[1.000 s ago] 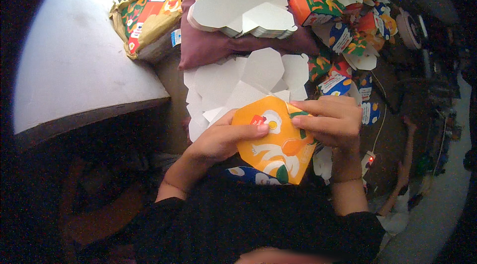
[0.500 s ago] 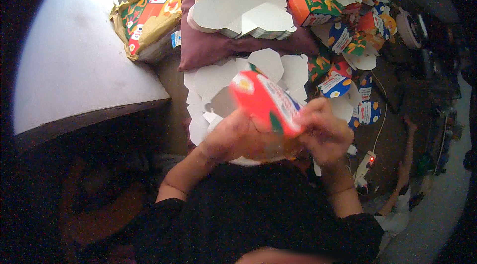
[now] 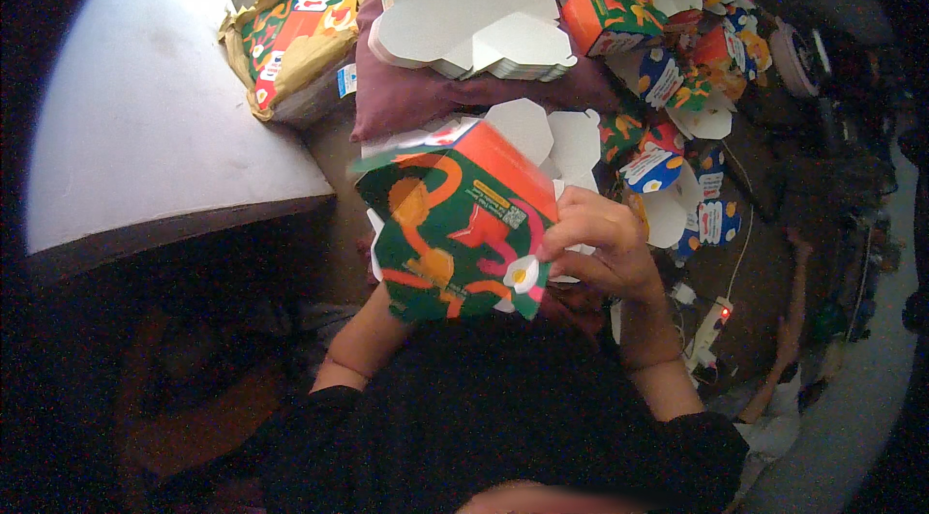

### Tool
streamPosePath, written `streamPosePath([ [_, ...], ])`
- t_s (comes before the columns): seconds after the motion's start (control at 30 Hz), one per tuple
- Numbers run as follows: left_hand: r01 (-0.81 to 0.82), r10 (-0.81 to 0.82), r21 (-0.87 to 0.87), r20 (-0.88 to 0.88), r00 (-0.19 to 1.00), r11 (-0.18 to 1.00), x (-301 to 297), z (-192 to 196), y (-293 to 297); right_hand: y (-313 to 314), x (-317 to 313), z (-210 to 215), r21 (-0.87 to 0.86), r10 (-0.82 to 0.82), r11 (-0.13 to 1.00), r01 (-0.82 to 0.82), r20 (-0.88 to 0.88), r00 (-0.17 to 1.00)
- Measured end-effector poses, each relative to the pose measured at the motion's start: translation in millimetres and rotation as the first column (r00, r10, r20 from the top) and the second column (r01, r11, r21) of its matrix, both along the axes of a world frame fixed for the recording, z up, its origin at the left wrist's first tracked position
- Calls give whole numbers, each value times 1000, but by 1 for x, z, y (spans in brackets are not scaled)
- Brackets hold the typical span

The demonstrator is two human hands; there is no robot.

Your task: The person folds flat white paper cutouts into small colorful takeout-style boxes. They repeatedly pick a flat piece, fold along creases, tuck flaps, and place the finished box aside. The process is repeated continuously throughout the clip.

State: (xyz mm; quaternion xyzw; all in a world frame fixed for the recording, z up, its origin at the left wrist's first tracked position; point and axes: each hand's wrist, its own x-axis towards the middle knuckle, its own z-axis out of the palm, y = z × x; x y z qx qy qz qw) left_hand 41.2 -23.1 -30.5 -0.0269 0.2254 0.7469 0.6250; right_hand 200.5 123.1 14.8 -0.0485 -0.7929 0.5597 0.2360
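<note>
Close in front of my chest is a cardboard food box [image 3: 450, 233], printed green and red-orange with food pictures. My right hand [image 3: 605, 241] pinches its right edge between thumb and fingers. Behind the box my left hand is hidden; only my left forearm [image 3: 360, 345] shows, running up to the box's lower left side. Under and beyond the box lie flat white box blanks [image 3: 576, 141], partly covered by it.
A stack of white blanks [image 3: 464, 6] rests on a purple cushion [image 3: 387, 103]. Printed boxes [image 3: 614, 18] are heaped at the right. An opened brown paper pack [image 3: 261, 93] holds printed blanks beside a white tabletop [image 3: 145, 117]. A lit power strip [image 3: 711, 325] lies at the right.
The box has turned, so its green printed panel now faces up. It has shifted a little left and covers my left hand, which was visible before. My right hand still grips its edge.
</note>
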Motion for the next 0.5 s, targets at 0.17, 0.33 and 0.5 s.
streamPosePath([
  [0.17, 172, -5, 324, -458, 889, 931, -8, 32, -7, -3, -3, 2, 212, -181, 963, 169, 40, 983],
  [0.33, 287, -509, -492, -409, 757, 822, -8, 78, -10, -3, -3, 7, 276, -239, 941, 196, 129, 963],
  [0.5, 132, -434, -513, -529, 729, 848, 5, 65, 3, -14, -6, 3, 165, -304, 950, 267, 278, 911],
])
